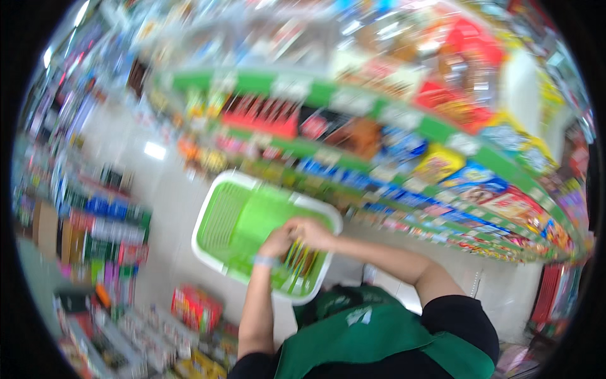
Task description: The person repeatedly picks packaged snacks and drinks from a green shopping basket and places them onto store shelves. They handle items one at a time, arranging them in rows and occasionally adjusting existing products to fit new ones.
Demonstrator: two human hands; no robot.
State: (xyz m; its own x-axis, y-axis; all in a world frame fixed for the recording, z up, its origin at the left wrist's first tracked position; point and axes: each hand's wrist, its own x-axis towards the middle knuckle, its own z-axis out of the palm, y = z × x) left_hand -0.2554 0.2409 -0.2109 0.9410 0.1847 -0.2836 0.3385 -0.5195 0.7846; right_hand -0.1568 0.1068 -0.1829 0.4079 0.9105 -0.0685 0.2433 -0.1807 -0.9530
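Observation:
A green plastic shopping basket with a white rim lies before me at waist side. My left hand, with a pale band at its wrist, and my right hand meet over the basket's right half, fingers close together and blurred. Under them, in the basket's near right corner, lie several slim packs with yellow, green and brown stripes. Whether the fingers hold one of these packs cannot be made out. The hands hide part of the basket's inside.
A shop shelf with green edge strips and price tags curves across the top and right, filled with bagged snacks and boxes. At the left stand stacked goods. A red pack is at lower left, beside the pale tiled floor.

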